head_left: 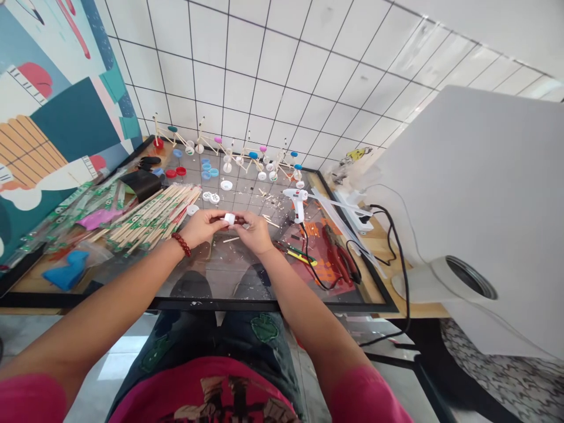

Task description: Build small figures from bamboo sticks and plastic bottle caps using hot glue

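Observation:
Above the glass-topped table (pixel 238 258), my left hand (pixel 203 228) and my right hand (pixel 255 231) meet, fingers closed on a small white bottle cap (pixel 230 218). The fingertips of both hands press it from either side and hide part of it. Left of my left hand lies a bundle of wooden chopsticks (pixel 152 220) in green-printed wrappers. A loose white cap (pixel 192 209) sits beside that hand, and two more white caps (pixel 210 197) are farther back. Small cut stick pieces (pixel 271 221) lie beyond my right hand.
Several stick models with cap wheels (pixel 253 157) stand along the back. A white glue gun (pixel 298 202) with a black cord is at right. Near it are pliers (pixel 337 255), a yellow cutter knife (pixel 301 256), glue sticks (pixel 348 220) and a power strip (pixel 355 214). Blue caps (pixel 207 169) lie behind.

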`<state>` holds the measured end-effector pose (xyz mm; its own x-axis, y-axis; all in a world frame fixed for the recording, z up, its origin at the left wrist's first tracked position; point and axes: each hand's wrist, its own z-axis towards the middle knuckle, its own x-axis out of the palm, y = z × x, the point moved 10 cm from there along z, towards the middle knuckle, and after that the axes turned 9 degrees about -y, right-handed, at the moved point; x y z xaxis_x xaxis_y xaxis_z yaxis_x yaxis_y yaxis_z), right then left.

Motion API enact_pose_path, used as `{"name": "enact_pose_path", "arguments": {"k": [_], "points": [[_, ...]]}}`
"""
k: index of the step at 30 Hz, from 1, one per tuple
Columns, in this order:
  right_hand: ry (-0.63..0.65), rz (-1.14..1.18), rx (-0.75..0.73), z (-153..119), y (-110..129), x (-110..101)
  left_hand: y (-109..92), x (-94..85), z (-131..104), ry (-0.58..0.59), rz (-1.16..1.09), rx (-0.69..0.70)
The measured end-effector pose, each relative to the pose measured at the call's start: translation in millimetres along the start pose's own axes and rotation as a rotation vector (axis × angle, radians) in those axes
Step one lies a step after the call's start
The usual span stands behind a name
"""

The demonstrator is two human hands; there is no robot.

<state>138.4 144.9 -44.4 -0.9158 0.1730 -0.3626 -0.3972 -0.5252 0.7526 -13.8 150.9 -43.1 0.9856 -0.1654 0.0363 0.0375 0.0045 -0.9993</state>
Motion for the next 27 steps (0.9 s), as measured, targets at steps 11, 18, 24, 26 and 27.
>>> {"name": "enact_pose_path", "arguments": {"k": [11,18,24,26,27], "points": [[-0.062,-0.073,-0.088,2.0,5.6,-7.8,-10.0,-12.1,4.1,-0.063,-0.015,0.116],[-0.009,0.040,-0.005,1.5,4.1,-4.1,-24.7,-10.7,0.0,-0.062,0.108,0.249],[-0.034,0.128,0.007,1.5,3.1,-2.5,-9.4,-7.1,-0.4,-0.047,0.061,0.086],[-0.033,0.137,0.018,1.7,2.0,-2.5,-8.5,-5.5,-0.7,-0.041,0.024,0.073],[-0.029,0.136,0.022,1.7,1.8,-2.3,-9.0,-4.8,-0.9,-0.037,0.002,0.072]]}}
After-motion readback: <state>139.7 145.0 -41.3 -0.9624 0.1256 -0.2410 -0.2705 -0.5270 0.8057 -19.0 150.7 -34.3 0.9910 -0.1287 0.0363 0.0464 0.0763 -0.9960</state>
